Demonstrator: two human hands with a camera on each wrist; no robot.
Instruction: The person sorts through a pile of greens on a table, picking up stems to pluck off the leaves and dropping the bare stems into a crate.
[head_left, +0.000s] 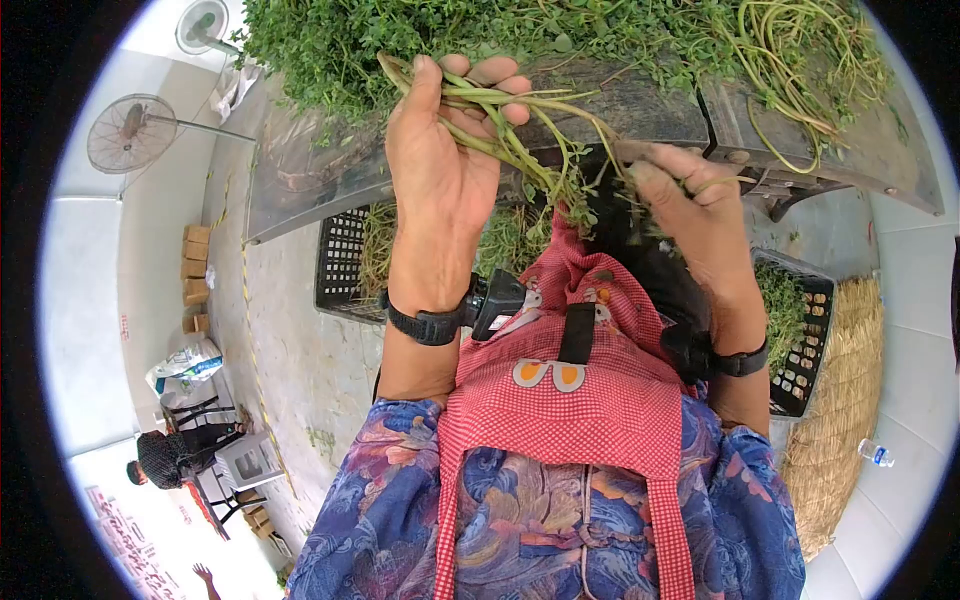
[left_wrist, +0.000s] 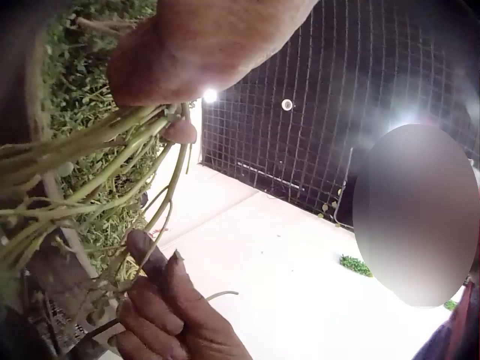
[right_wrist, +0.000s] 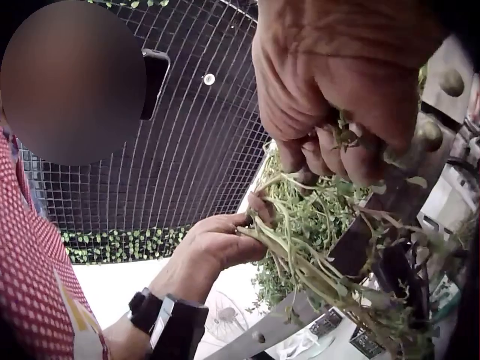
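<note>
The left hand (head_left: 445, 160) holds a small bunch of long green stems (head_left: 500, 150) between thumb and curled fingers, above the table's near edge; leafy ends hang toward the right. In the left wrist view the thumb presses across the stems (left_wrist: 112, 161). Close by on the right, the right hand (head_left: 695, 205) has its fingers curled, thumb against the index finger, with a thin stem and bits of greenery at its fingers. The right wrist view shows leafy scraps (right_wrist: 343, 137) inside that hand (right_wrist: 345, 90), beside the bunch.
A dark table (head_left: 620, 115) bears a large heap of greens (head_left: 340, 50) and a pile of bare stems (head_left: 800, 60) at the right. Below stand black crates (head_left: 335, 265) (head_left: 822, 340) with greens. Fans, boxes and another person are at the left; a bottle (head_left: 876, 453) lies at the right.
</note>
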